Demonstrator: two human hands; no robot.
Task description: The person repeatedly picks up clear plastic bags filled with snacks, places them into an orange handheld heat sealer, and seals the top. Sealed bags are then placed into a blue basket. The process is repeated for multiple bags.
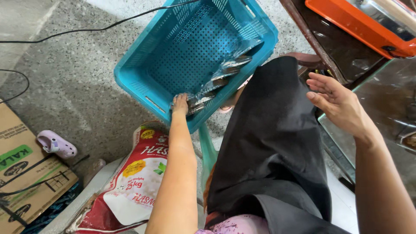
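Head view, looking down past a dark lap. The left hand [180, 104] reaches forward over the near rim of a blue basket [143, 65] that stands on the speckled floor [78, 86]. Its fingers close on the near end of a strip of clear packets [219, 71]. The strip lies inside the basket, its long axis running from the hand up and to the right, toward the far right wall. Apart from the strip, the perforated bottom of the basket holds nothing visible. The right hand [336, 102] hangs well apart on the right, open with fingers spread, holding nothing, near a glass-topped table [390, 99]. The left hand is thus the nearer one. A red and white sack [138, 182], a lilac shoe [56, 144] and a cardboard box [26, 173] lie at lower left.
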